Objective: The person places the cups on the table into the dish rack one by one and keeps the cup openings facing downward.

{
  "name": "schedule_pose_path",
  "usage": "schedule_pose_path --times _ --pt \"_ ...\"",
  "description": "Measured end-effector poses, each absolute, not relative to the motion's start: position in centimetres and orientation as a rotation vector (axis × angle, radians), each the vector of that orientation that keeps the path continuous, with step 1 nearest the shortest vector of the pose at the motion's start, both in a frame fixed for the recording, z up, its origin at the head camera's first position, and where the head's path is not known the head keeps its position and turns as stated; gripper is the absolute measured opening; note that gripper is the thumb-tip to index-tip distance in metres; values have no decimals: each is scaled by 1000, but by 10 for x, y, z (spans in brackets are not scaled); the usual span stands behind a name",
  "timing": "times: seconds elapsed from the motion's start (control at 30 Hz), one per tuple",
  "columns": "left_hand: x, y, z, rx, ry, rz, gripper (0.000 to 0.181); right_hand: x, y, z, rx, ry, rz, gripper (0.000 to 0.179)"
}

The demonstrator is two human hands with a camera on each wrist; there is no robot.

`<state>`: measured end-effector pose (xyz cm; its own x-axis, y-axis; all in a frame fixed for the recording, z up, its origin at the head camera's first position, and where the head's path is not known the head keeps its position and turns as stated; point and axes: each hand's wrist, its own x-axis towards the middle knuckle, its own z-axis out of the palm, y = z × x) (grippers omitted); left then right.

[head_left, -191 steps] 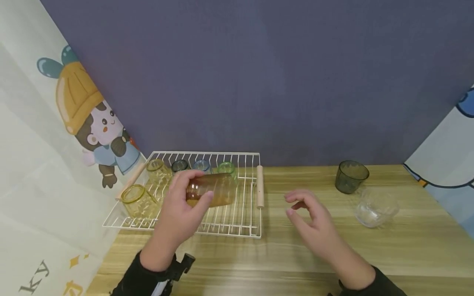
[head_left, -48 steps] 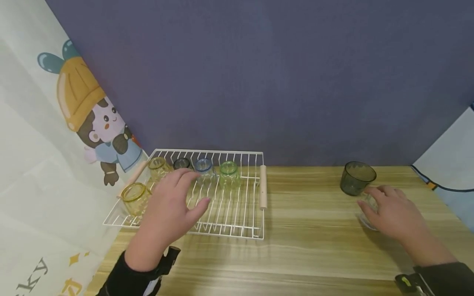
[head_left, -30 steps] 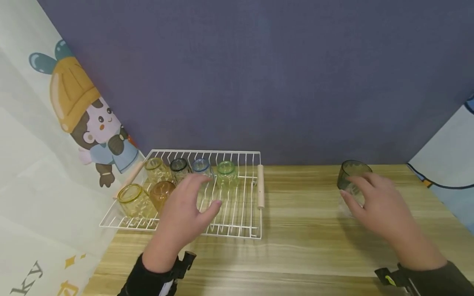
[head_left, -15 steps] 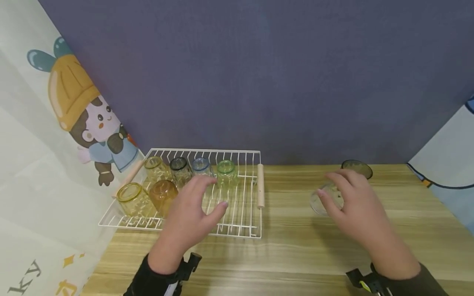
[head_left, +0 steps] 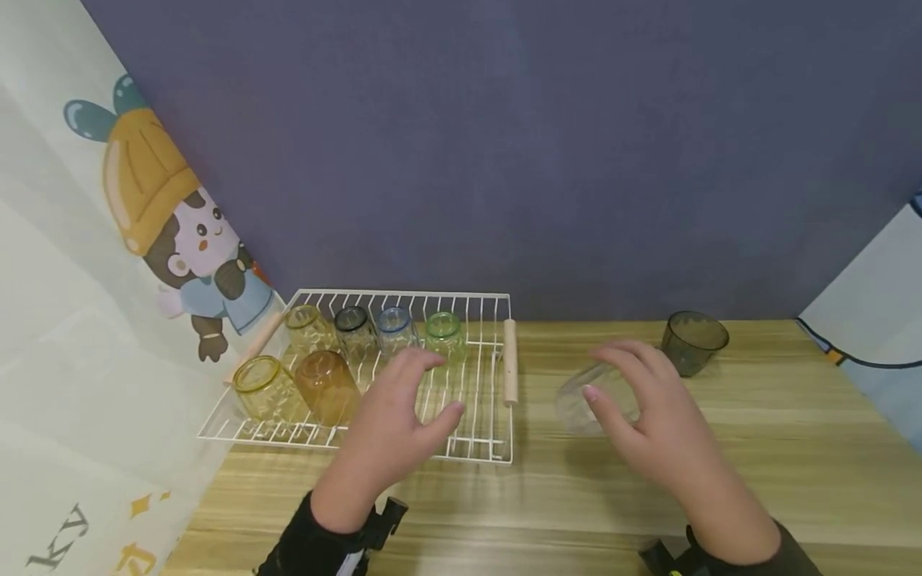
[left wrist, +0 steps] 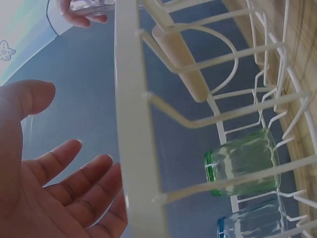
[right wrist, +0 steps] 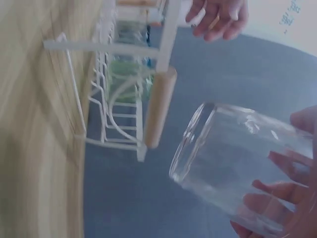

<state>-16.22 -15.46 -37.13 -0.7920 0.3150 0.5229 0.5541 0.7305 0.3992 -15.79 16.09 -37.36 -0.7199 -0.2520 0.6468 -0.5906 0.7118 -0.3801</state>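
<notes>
Right of the rack (head_left: pixel 510 364), I see the right hand (head_left: pixel 659 424) curled round a tilted clear glass (right wrist: pixel 233 156); by the near edge, the left hand (head_left: pixel 394 424), half spread, holds nothing.

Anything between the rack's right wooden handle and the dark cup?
Yes, in the head view: the clear glass, tilted, gripped by the right hand above the tabletop.
</notes>
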Motion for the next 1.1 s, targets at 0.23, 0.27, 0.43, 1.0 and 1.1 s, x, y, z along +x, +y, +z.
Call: schedule_pose_path --times 0.23,0.27,0.43,1.0,1.1 --pt "-160 -148 -373 -680 -2521 -824 59 -156 150 -372 730 -2211 926 42" --pt "-160 -147 -374 -685 -2528 -843 60 -156 148 -373 750 -2174 962 43" --pt "-156 -140 -376 -710 -2534 -970 67 -157 139 -375 844 -1970 1164 44" --pt "-152 -122 -381 -877 -2271 -1391 66 -152 111 -372 973 -1581 1687 35" --pt "-150 -119 -382 -899 -2234 -1419 66 -150 104 -375 975 -1575 1703 35"
